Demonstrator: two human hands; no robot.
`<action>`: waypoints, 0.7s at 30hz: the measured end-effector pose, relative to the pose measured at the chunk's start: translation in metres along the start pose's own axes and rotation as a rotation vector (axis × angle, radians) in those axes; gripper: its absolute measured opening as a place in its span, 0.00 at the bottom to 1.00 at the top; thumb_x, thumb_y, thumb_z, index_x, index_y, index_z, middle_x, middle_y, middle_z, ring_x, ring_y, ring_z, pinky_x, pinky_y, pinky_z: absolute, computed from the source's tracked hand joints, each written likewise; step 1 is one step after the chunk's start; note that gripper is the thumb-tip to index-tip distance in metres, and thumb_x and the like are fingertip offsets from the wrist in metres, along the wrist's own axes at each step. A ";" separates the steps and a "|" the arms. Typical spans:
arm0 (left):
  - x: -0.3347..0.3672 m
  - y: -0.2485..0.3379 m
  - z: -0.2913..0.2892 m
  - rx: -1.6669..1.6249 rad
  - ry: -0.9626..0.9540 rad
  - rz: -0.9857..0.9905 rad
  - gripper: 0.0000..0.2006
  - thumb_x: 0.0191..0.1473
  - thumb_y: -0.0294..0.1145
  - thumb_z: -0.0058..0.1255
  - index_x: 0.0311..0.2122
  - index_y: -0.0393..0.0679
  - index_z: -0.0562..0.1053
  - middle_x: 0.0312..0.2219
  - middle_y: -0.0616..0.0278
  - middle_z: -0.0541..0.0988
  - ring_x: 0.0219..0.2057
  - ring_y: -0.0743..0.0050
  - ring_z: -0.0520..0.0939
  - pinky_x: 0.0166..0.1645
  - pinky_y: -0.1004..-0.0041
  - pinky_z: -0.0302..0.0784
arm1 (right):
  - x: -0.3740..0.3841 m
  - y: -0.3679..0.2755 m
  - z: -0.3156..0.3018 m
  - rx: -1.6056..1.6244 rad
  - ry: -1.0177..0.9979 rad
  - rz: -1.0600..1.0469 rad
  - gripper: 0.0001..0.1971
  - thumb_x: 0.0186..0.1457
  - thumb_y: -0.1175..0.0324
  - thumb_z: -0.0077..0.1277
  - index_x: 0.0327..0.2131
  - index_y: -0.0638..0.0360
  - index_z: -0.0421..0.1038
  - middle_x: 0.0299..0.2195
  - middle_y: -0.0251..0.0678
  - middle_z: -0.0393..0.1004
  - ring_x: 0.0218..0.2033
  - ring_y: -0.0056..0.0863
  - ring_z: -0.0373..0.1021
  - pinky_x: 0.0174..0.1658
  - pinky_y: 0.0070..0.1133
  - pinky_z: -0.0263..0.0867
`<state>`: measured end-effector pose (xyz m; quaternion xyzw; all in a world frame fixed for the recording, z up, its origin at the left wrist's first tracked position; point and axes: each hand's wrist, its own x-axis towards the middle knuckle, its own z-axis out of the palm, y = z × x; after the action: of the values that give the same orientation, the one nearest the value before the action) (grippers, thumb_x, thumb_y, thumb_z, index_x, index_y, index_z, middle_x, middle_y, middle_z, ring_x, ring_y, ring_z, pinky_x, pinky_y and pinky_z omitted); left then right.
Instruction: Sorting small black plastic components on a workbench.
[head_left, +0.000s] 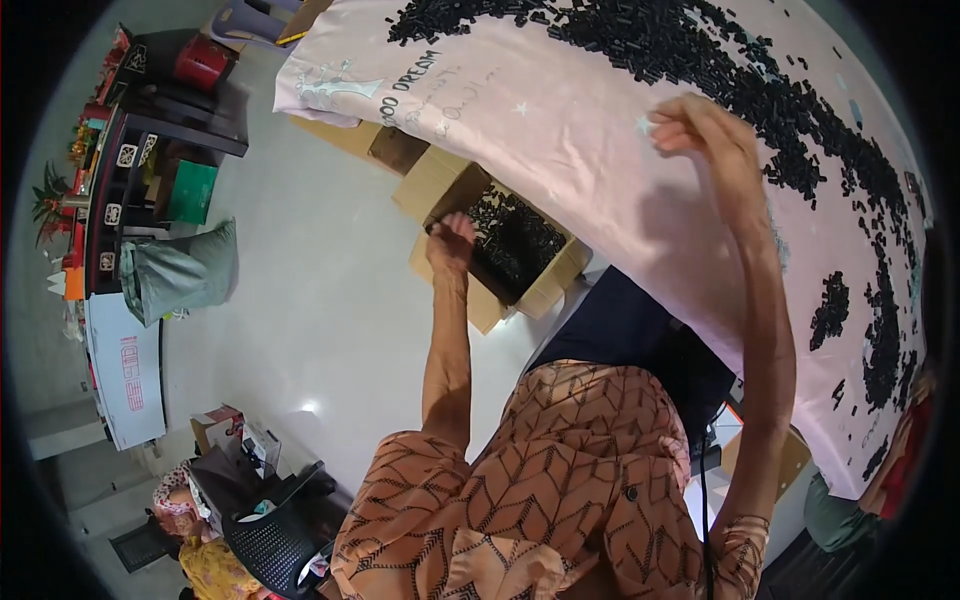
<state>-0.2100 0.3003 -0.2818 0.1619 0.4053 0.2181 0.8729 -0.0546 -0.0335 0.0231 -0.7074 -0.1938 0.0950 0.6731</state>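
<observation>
My left hand [452,240] is at the near-left edge of an open cardboard box [550,290], its fingers loosely stretched toward the inside. Inside lie many small black tube-like pieces [515,235]. Over the pink cloth [560,140] on the table hovers my right hand [705,130], fingers bent loosely and partly apart, with nothing visible in them. Beyond it, a long heap of similar black pieces [640,45] spreads across the cloth. Smaller clusters [830,310] lie farther right.
A grey-green sack [185,270] stands on the floor at left, beside a dark cabinet [115,190] and a green box [193,192]. At lower left are a black chair [275,545] and another person [215,560]. Someone's red sleeve [910,450] shows at the table's right edge.
</observation>
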 end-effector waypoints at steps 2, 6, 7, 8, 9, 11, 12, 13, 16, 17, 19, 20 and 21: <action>-0.025 0.027 0.029 0.100 -0.006 0.189 0.15 0.62 0.40 0.35 0.34 0.40 0.70 0.36 0.58 0.75 0.40 0.63 0.74 0.49 0.63 0.70 | -0.017 -0.008 -0.018 -0.099 0.047 0.027 0.18 0.63 0.63 0.40 0.37 0.70 0.73 0.32 0.41 0.76 0.30 0.24 0.72 0.40 0.21 0.68; -0.074 0.060 0.092 0.186 -0.232 0.682 0.14 0.62 0.36 0.36 0.31 0.39 0.70 0.25 0.60 0.75 0.29 0.66 0.76 0.40 0.68 0.71 | -0.053 -0.026 -0.053 -0.058 0.160 0.103 0.12 0.59 0.68 0.46 0.33 0.69 0.74 0.29 0.37 0.75 0.29 0.20 0.69 0.37 0.17 0.66; -0.090 0.059 0.114 0.204 -0.238 0.719 0.14 0.62 0.36 0.37 0.30 0.39 0.69 0.25 0.60 0.74 0.29 0.67 0.75 0.38 0.69 0.71 | -0.060 -0.021 -0.071 -0.079 0.181 0.078 0.12 0.59 0.68 0.46 0.33 0.69 0.74 0.29 0.36 0.76 0.29 0.20 0.70 0.36 0.17 0.66; -0.113 0.056 0.135 0.228 -0.239 0.771 0.14 0.62 0.36 0.37 0.30 0.38 0.69 0.24 0.60 0.73 0.29 0.68 0.74 0.38 0.70 0.71 | -0.065 -0.016 -0.085 -0.098 0.198 0.055 0.11 0.59 0.69 0.47 0.33 0.69 0.74 0.28 0.36 0.76 0.29 0.20 0.70 0.36 0.17 0.66; -0.132 0.053 0.153 0.256 -0.267 0.803 0.13 0.62 0.36 0.37 0.31 0.38 0.69 0.24 0.60 0.73 0.29 0.69 0.74 0.38 0.71 0.71 | -0.069 -0.012 -0.097 -0.066 0.251 0.018 0.11 0.59 0.69 0.47 0.33 0.68 0.75 0.28 0.37 0.76 0.28 0.20 0.70 0.36 0.18 0.67; -0.160 0.045 0.177 0.306 -0.343 0.855 0.13 0.62 0.36 0.38 0.33 0.37 0.69 0.25 0.60 0.74 0.28 0.71 0.74 0.37 0.73 0.71 | -0.074 -0.009 -0.119 -0.017 0.308 -0.006 0.11 0.59 0.68 0.47 0.33 0.68 0.75 0.29 0.37 0.76 0.28 0.21 0.70 0.36 0.18 0.68; -0.171 0.039 0.186 0.327 -0.395 0.869 0.13 0.62 0.35 0.37 0.32 0.37 0.69 0.25 0.60 0.74 0.28 0.72 0.74 0.37 0.73 0.70 | -0.075 -0.008 -0.128 -0.011 0.359 -0.022 0.12 0.59 0.67 0.47 0.34 0.68 0.75 0.30 0.38 0.76 0.28 0.21 0.70 0.35 0.18 0.68; -0.182 0.035 0.195 0.347 -0.446 0.891 0.13 0.62 0.35 0.37 0.32 0.36 0.69 0.25 0.59 0.74 0.28 0.73 0.74 0.36 0.74 0.70 | -0.074 -0.010 -0.135 -0.005 0.375 -0.038 0.12 0.59 0.67 0.47 0.34 0.68 0.75 0.30 0.38 0.76 0.28 0.21 0.70 0.35 0.18 0.68; -0.208 0.010 0.224 0.494 -0.600 0.793 0.11 0.61 0.32 0.39 0.32 0.35 0.70 0.25 0.59 0.76 0.26 0.75 0.75 0.34 0.77 0.70 | -0.076 -0.012 -0.155 0.042 0.510 -0.078 0.12 0.60 0.66 0.47 0.35 0.67 0.75 0.30 0.38 0.76 0.28 0.20 0.70 0.34 0.17 0.68; -0.218 -0.003 0.236 0.538 -0.677 0.727 0.10 0.60 0.31 0.42 0.34 0.34 0.72 0.26 0.59 0.77 0.26 0.77 0.75 0.35 0.78 0.70 | -0.078 -0.011 -0.161 0.043 0.529 -0.086 0.12 0.60 0.66 0.47 0.35 0.67 0.75 0.30 0.38 0.76 0.28 0.20 0.70 0.34 0.17 0.68; -0.237 -0.024 0.256 0.792 -0.809 0.557 0.10 0.59 0.30 0.44 0.35 0.34 0.74 0.26 0.62 0.77 0.27 0.80 0.75 0.35 0.79 0.70 | -0.081 -0.005 -0.173 0.102 0.576 -0.106 0.12 0.59 0.66 0.47 0.36 0.67 0.75 0.30 0.38 0.77 0.28 0.19 0.70 0.33 0.17 0.68; -0.241 -0.034 0.266 0.902 -0.884 0.492 0.09 0.58 0.29 0.45 0.36 0.35 0.75 0.26 0.64 0.77 0.27 0.81 0.74 0.35 0.79 0.70 | -0.081 -0.004 -0.177 0.124 0.589 -0.110 0.12 0.59 0.66 0.48 0.36 0.67 0.75 0.30 0.38 0.77 0.27 0.19 0.70 0.33 0.16 0.68; -0.244 -0.045 0.276 1.012 -0.957 0.424 0.09 0.58 0.28 0.46 0.37 0.36 0.75 0.27 0.66 0.77 0.27 0.82 0.74 0.35 0.80 0.71 | -0.081 -0.002 -0.180 0.128 0.603 -0.120 0.12 0.59 0.66 0.48 0.36 0.67 0.75 0.30 0.38 0.77 0.27 0.19 0.70 0.33 0.16 0.68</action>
<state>-0.1249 0.1073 0.0236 0.6984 -0.0095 0.0736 0.7118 -0.0574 -0.2309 0.0290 -0.6473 -0.0205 -0.1469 0.7477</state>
